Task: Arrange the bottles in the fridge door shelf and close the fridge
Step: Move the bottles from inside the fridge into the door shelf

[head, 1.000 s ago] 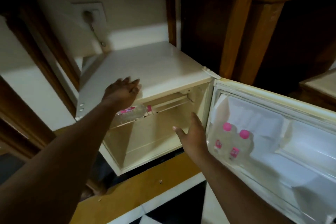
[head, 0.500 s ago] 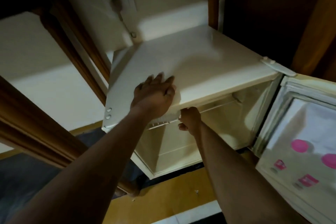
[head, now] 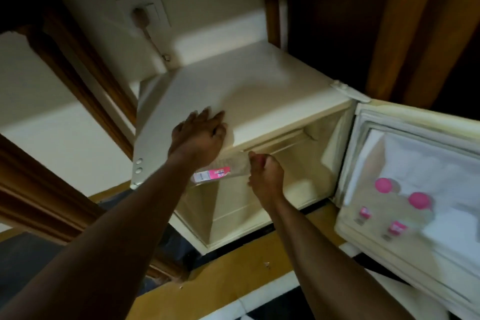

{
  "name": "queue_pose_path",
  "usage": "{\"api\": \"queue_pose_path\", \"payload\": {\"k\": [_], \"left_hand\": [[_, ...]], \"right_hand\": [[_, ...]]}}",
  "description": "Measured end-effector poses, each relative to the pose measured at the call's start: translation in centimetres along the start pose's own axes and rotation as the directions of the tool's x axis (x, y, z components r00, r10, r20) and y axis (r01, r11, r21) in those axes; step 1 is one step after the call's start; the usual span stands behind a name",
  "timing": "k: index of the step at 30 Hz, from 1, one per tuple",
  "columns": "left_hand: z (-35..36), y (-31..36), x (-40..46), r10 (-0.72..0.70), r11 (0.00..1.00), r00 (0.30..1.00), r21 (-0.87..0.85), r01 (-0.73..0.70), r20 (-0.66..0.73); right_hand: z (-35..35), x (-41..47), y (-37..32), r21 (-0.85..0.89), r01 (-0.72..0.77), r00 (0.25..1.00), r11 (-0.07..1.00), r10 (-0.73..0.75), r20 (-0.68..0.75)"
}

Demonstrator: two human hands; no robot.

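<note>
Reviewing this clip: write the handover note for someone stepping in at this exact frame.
Left hand: flat on the fridge top, bracing, holding nothing.
Right hand: closed on the neck end of a clear bottle lying on its side at the upper shelf.
Done: two pink-capped bottles stand in the open door's shelf.
Left: move the held bottle beside them, then shut the door.
</note>
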State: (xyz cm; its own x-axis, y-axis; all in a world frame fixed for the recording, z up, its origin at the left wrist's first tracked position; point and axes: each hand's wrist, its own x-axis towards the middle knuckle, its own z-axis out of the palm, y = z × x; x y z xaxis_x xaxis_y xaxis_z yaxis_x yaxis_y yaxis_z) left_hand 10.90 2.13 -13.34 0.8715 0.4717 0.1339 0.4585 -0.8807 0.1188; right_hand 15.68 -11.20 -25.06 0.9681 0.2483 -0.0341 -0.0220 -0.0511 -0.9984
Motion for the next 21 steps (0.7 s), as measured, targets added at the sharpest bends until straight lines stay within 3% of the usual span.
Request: {"api": "queue_pose_path", "payload": {"k": [5,9,13,18,21], "left_hand": [[-1.0,0.6,-0.8,-0.006,1.0,1.0,0.025,0.006,0.003],[-0.7,7.3,-1.2,-0.035,0.997,0.999,0.062,0.036,-0.014],[-0.1,12.6,-0.1,-0.045,0.997,0.999,0.066,0.045,0.01],[0.9,12.2,0.0,-0.051,0.992,0.997,0.112,0.057,-0.054],[0.8,12.2,0.1,-0.049,0.994,0.997,0.097,0.055,-0.063]], "right_hand": [[-10.5,-4.4,-3.4,-0.247,0.175,0.981,0.953,-0.189,-0.033],[-19.2,-7.3,-6.3,-0.547,0.241,0.96,0.802,-0.28,0.013],[-26.4,-8.7,-8.5,-0.8,0.156,0.964,0.58,-0.264,-0.004],[-30.4,-8.4,-9.2,-0.826,-0.084,0.965,0.557,-0.161,-0.206],[-28.9,-8.8,-7.4,-0.866,-0.176,0.957,0.469,-0.125,-0.262]]}}
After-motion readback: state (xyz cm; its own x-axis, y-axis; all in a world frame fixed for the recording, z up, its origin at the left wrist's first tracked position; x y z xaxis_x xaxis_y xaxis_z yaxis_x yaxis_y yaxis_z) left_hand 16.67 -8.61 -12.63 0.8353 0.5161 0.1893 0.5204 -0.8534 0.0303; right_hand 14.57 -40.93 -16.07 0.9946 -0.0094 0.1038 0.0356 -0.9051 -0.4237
